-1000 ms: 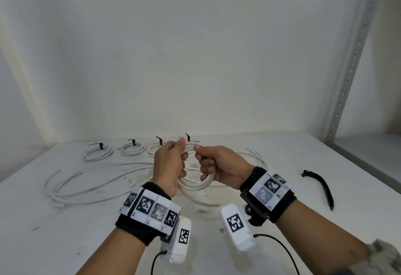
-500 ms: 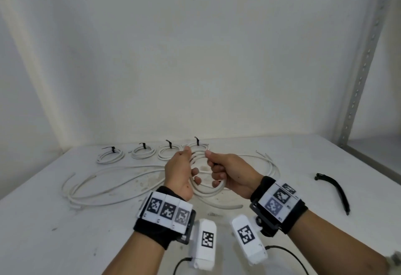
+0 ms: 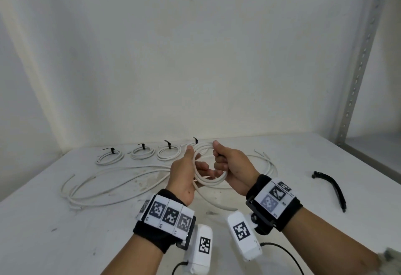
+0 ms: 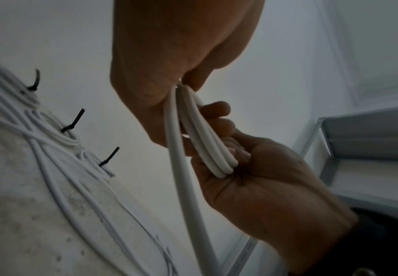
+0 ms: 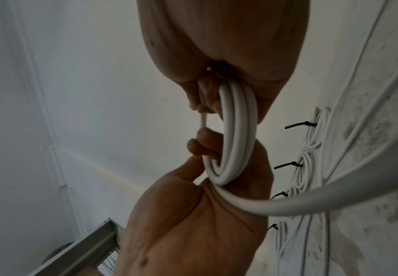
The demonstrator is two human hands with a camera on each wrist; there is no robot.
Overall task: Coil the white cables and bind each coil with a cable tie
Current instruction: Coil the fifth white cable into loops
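- White coil [image 3: 211, 182] is being gripped by right hand [image 3: 233, 166], fingers curled tight.
- Left hand [image 3: 182, 177] is curling round it too; should be keeping loops even.

We've got a plain off-white wall [image 3: 195, 47] at 12 o'clock, a scuffed white table [image 3: 43, 231] below, and a perforated metal upright [image 3: 360, 64] at 2 o'clock, probably shelving.
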